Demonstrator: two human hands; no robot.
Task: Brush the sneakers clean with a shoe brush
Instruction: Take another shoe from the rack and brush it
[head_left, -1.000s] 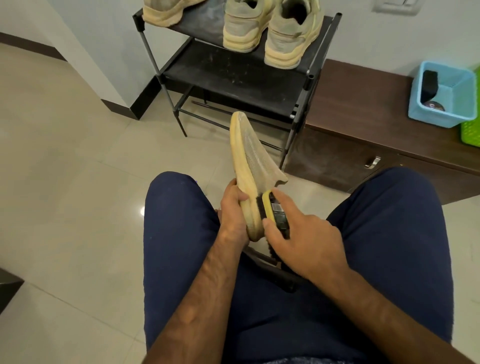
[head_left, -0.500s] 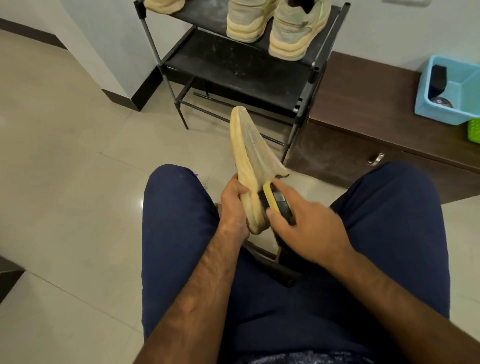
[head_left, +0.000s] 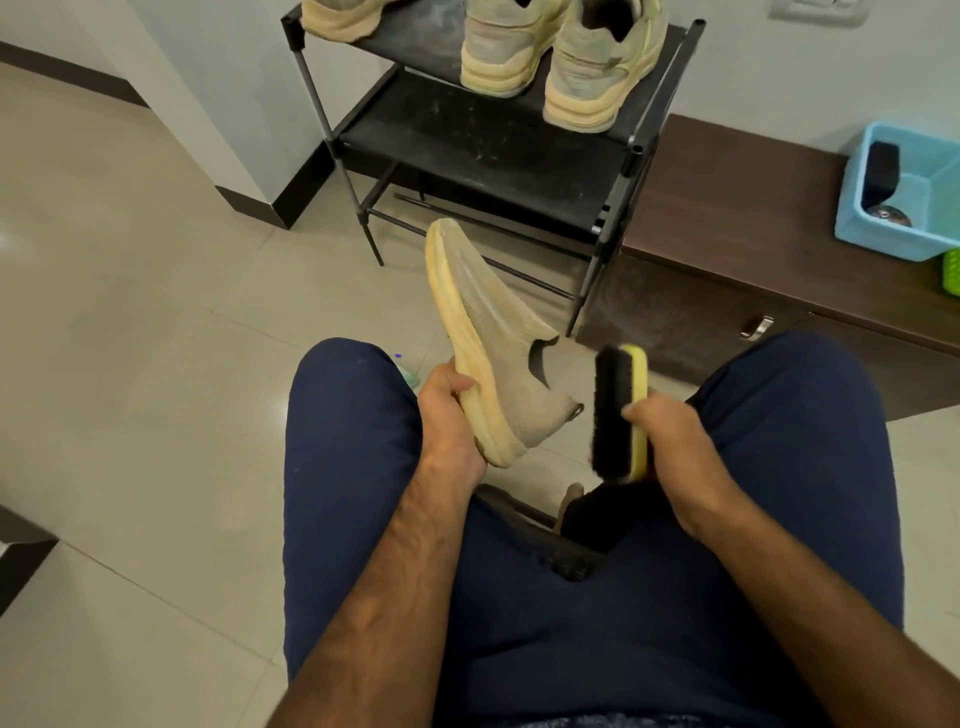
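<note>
**My hands: left hand (head_left: 447, 415) on a sneaker, right hand (head_left: 670, 441) on the shoe brush, a gap between the two**

My left hand is curled round the heel end of a tan knit sneaker (head_left: 498, 353), gripping it by the yellowish sole. The shoe is above my knees with its toe pointing up and away from me. My right hand is closed round the yellow-backed shoe brush (head_left: 621, 410), which I hold upright just beside the sneaker's heel. Its black bristles face the shoe but do not touch it. Something dark sits low between my thighs, and I cannot make out what it is.

Beyond my knees stands a black shoe rack (head_left: 639, 150). A pair of sneakers (head_left: 550, 57) sits on its top shelf, heels toward me, and a third sneaker (head_left: 343, 18) is cut off by the frame at the left. The shelf below looks dusty. To the right of the rack, a dark wooden cabinet (head_left: 727, 208) carries a blue plastic basket (head_left: 883, 241), with a small round tin (head_left: 891, 215) and a dark item inside.

I judge I am partway through this one shoe. Its mesh looks dull and the sole edge near the heel looks grubby, so it wants more strokes. The three on the rack look just as dingy, and I cannot tell whether any of them has been brushed. I would count most of the job as left to do.
</note>
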